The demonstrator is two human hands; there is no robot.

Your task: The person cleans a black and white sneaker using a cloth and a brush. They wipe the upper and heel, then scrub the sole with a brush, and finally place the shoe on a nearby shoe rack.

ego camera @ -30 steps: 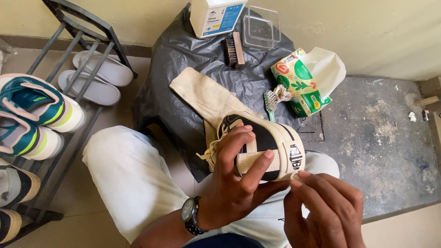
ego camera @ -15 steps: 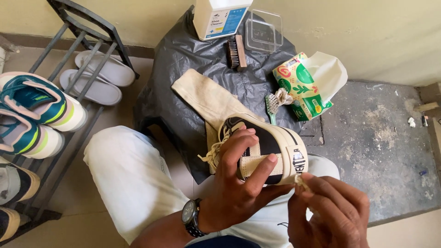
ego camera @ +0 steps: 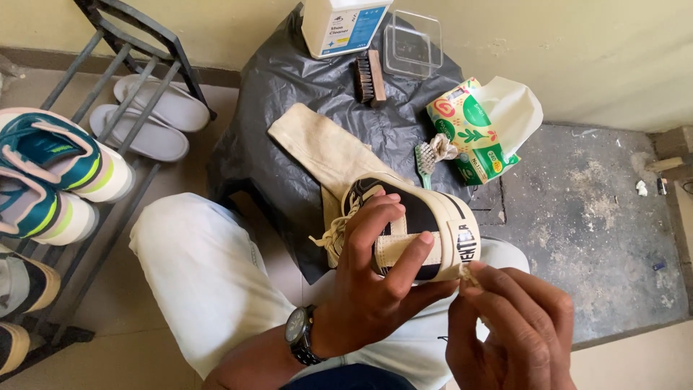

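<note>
Lowered slightly, right hand (ego camera: 509, 328) pinches something tiny, unclear, at the sneaker (ego camera: 415, 227) clasped by left hand (ego camera: 375, 289).

We see soft, even daylight and only weak shadows. The black plastic sheet (ego camera: 303, 108) above the left hand (ego camera: 372, 289) shines a little. The picture is sharp, but the right hand (ego camera: 509, 332) is slightly blurred.
</note>
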